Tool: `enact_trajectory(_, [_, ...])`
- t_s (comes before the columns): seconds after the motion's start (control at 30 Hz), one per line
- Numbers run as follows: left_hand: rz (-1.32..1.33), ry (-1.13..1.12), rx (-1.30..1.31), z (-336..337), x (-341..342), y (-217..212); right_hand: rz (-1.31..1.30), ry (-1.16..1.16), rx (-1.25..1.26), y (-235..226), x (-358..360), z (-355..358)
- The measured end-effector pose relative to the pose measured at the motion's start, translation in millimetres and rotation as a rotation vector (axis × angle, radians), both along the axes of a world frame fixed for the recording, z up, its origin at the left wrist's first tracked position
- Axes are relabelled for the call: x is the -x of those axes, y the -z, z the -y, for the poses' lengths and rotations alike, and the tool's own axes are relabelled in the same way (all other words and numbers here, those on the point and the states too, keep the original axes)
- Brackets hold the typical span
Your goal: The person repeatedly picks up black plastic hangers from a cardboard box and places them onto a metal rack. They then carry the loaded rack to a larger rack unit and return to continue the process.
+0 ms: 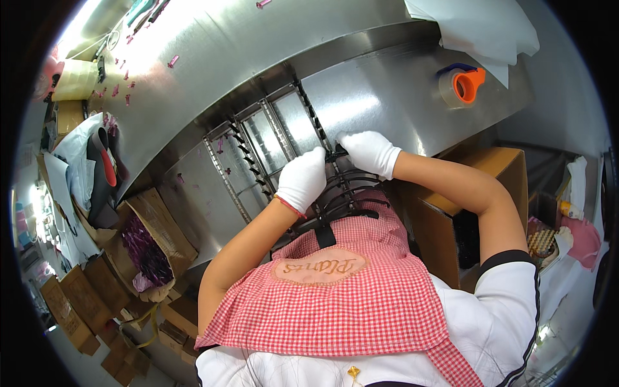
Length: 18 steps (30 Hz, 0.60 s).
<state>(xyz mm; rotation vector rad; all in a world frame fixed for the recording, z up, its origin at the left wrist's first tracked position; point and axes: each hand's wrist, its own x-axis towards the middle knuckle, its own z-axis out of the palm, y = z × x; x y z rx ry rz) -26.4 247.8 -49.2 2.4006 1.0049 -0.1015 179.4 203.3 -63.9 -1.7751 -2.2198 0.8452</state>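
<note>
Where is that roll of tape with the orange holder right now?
The tape dispenser sits on the steel table toward the upper right of the head view, just below a white sheet and beyond the right hand.

Item: black plastic comb-like strips (345, 193), several curved and toothed, lay bunched together at the near edge of the steel bench, fanning rightward from beneath the gloved left hand (302, 178) to just in front of the red checked apron. One small black piece (336, 154) was pinched at the fingertips of the gloved right hand (369, 151), touching the far end of the bunch; its exact shape could not be told. Further black toothed strips (314, 117) sat upright in a metal frame rack (258, 148) just beyond the hands, running far to near.
</note>
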Motion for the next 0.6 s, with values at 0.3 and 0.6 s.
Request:
enact_trajectory(0.3, [0.191,-0.108,-0.633,-45.1,-22.9,-22.5,0.334,0.133,-0.869,-14.0,1.5,-53.3])
enact_trajectory(0.6, [-0.137,-0.071,0.495,-10.2,-12.4,-55.0,-0.146,-0.216,0.507,-49.1,-25.9,-19.1])
